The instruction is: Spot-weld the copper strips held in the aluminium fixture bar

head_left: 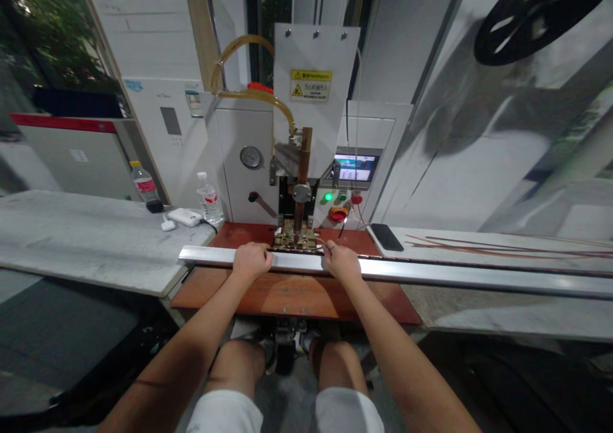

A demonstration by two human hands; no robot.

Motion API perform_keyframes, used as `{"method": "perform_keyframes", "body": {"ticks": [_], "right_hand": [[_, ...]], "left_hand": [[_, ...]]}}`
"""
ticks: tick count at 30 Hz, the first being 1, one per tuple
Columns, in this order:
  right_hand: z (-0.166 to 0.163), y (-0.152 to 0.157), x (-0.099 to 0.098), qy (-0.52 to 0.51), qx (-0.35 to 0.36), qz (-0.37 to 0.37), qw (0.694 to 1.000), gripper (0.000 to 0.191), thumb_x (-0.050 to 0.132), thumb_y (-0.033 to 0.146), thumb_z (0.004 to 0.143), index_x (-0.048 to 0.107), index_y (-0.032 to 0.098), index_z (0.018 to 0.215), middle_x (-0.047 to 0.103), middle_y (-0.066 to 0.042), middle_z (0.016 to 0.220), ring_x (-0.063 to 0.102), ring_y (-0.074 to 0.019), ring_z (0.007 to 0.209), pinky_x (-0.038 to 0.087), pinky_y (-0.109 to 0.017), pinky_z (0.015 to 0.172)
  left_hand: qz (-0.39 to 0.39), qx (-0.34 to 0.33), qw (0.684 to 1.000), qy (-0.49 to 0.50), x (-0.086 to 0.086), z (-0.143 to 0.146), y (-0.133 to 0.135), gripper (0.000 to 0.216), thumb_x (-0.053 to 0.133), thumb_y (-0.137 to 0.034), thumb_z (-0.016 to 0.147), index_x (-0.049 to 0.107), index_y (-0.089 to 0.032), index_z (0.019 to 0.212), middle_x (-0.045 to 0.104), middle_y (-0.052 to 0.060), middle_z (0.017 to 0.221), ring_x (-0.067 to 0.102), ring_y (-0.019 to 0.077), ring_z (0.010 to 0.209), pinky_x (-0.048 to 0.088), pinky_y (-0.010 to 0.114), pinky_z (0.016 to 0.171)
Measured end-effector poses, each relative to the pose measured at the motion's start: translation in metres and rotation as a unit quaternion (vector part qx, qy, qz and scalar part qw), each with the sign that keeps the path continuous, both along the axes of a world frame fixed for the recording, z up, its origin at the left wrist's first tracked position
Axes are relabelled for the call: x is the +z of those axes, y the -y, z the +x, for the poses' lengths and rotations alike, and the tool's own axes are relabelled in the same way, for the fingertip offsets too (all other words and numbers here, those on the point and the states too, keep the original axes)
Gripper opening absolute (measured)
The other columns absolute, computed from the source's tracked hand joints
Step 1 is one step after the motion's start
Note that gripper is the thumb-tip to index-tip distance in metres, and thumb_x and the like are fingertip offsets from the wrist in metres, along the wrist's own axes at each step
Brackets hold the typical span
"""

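A long silver metal bar (431, 272) lies across the reddish-brown work plate (297, 296) of a white press machine (316, 94). My left hand (251, 260) is closed over the bar's near edge, left of the machine's vertical copper rod (302, 184). To the right of that rod, my right hand (341, 262) rests on the bar with fingers curled and the forefinger reaching toward the brass die block (295, 236). The bar's left end (186, 253) sticks out past the plate.
Two water bottles (209, 198) and a white power bank (184, 216) stand on the grey slab at left. A black phone (387, 236) and thin copper strips (502, 248) lie at right. Green and red buttons (338, 206) and a small screen (355, 167) sit behind.
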State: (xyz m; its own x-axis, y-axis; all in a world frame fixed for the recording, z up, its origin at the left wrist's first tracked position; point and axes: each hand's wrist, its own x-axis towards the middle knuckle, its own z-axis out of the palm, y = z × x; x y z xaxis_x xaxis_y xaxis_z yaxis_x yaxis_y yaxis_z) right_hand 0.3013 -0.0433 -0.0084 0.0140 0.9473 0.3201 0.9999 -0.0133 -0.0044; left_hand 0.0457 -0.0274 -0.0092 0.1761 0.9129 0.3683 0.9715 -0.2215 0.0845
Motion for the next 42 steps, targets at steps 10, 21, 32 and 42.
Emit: {"method": "perform_keyframes", "body": {"ticks": [10, 21, 32, 42], "right_hand": [[0.002, 0.002, 0.002, 0.006, -0.006, 0.001, 1.000, 0.042, 0.025, 0.043, 0.096, 0.060, 0.021, 0.102, 0.068, -0.009, 0.082, 0.063, -0.0181, 0.074, 0.038, -0.025, 0.066], [0.003, 0.002, 0.002, 0.008, -0.004, 0.004, 1.000, 0.040, 0.026, 0.043, 0.095, 0.059, 0.022, 0.100, 0.068, -0.008, 0.082, 0.063, -0.0193, 0.075, 0.037, -0.026, 0.066], [0.002, 0.001, 0.003, 0.004, -0.008, -0.008, 1.000, 0.040, 0.026, 0.042, 0.095, 0.059, 0.021, 0.102, 0.068, -0.008, 0.083, 0.063, -0.0191, 0.077, 0.038, -0.026, 0.068], [0.000, -0.002, 0.010, -0.007, -0.010, -0.032, 0.999, 0.044, 0.023, 0.044, 0.096, 0.059, 0.021, 0.104, 0.068, -0.010, 0.085, 0.064, -0.0197, 0.079, 0.040, -0.027, 0.070]], "left_hand": [[-0.006, 0.003, 1.000, 0.001, 0.000, 0.002, 0.000, 0.040, 0.039, -0.034, 0.081, 0.070, -0.022, 0.103, 0.070, 0.009, 0.092, 0.062, 0.0222, 0.089, 0.043, 0.032, 0.079], [-0.009, 0.008, 1.000, 0.001, 0.001, 0.005, 0.001, 0.040, 0.038, -0.034, 0.081, 0.070, -0.022, 0.103, 0.070, 0.009, 0.094, 0.062, 0.0231, 0.090, 0.043, 0.033, 0.080], [-0.002, 0.012, 1.000, -0.007, 0.001, 0.005, 0.000, 0.040, 0.037, -0.034, 0.081, 0.071, -0.023, 0.100, 0.071, 0.008, 0.091, 0.062, 0.0228, 0.086, 0.043, 0.033, 0.077], [-0.023, 0.019, 0.999, -0.014, 0.000, 0.005, -0.007, 0.040, 0.036, -0.036, 0.082, 0.072, -0.023, 0.098, 0.070, 0.010, 0.088, 0.063, 0.0242, 0.085, 0.043, 0.034, 0.076]]}}
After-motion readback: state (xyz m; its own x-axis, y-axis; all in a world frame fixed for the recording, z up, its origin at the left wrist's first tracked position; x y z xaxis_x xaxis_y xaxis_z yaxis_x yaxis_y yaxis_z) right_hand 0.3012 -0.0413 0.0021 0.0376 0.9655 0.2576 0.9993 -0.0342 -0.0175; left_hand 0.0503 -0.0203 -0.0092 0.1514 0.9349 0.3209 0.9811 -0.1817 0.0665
